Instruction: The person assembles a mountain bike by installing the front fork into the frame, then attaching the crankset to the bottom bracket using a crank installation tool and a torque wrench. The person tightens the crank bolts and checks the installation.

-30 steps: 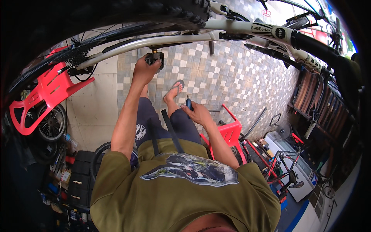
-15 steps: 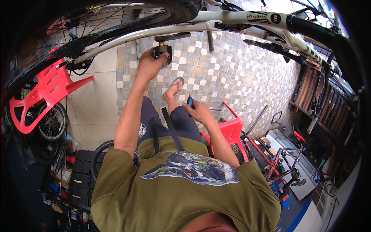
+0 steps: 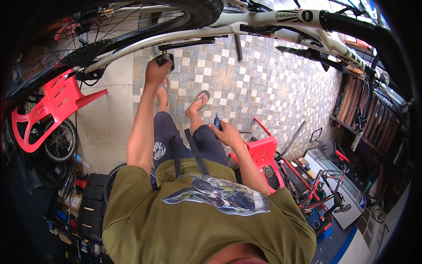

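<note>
My left hand [image 3: 155, 72] reaches forward and is closed on a black bicycle pedal [image 3: 171, 64]. Its fingers partly cover the pedal. A gold-coloured axle joins it to the dark crank arm [image 3: 187, 44], which lies nearly level under the frame. The white bicycle frame [image 3: 263, 18] runs across the top of the view, with the rear wheel's tyre [image 3: 208, 12] at upper left. In front of my right thigh, my right hand [image 3: 229, 133] is wrapped round a small hand tool with a blue handle [image 3: 217, 123] and a thin dark shaft pointing away from me.
Red plastic chairs stand at the left [image 3: 66, 99] and beside my right arm [image 3: 261, 152]. Black drawers [image 3: 93, 207] and loose tools fill the lower left. A dark bike frame [image 3: 325, 185] and a white glass-topped cabinet [image 3: 349, 215] are at the right. The floor [image 3: 263, 83] is patterned tile.
My left hand and the pedal have moved left and slightly farther away, and the crank arm has shifted left with them. My right hand has barely moved.
</note>
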`<state>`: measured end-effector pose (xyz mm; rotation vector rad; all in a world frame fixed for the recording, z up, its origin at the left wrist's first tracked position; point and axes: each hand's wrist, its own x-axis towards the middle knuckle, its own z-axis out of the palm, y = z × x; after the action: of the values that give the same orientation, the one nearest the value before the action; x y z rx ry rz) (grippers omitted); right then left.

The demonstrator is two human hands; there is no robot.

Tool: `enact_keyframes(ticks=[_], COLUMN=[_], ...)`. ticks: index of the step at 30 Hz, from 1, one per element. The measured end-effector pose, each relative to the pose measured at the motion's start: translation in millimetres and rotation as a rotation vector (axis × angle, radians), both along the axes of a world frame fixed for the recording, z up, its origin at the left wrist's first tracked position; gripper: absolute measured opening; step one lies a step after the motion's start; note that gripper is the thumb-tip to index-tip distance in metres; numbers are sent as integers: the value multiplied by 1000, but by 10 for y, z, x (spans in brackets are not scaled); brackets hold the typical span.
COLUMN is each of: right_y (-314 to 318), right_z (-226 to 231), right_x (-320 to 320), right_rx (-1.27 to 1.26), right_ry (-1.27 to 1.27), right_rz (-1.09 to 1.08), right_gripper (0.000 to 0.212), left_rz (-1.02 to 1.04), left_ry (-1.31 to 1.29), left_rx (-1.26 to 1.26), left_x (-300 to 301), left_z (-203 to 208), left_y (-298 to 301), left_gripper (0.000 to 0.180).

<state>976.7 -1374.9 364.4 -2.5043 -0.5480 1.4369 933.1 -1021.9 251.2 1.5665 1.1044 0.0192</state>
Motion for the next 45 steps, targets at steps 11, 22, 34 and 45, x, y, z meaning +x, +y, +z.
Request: enact_keyframes(ticks=[11,22,34,45], right_y=[52,-135,-64,-527], right_z=[19,-91,-91,-411], right_x=[-21,-16,188,81], right_rx=[-25,-29,-14,-96], right_ry=[35,9,18,59], right_rz=[-25,-11,15,-19], right_gripper=[75,74,75,69], left_rz=[-178,-153,110,-276], left_ry=[-432,-415,-325,-185], left_rx=[-298,-308,-336,-278], left_x=[1226,827,232,2292], left_z=[885,1031,703,-130], left_y=[-1197,-841,-449,-2021], left_gripper=[39,32,27,55])
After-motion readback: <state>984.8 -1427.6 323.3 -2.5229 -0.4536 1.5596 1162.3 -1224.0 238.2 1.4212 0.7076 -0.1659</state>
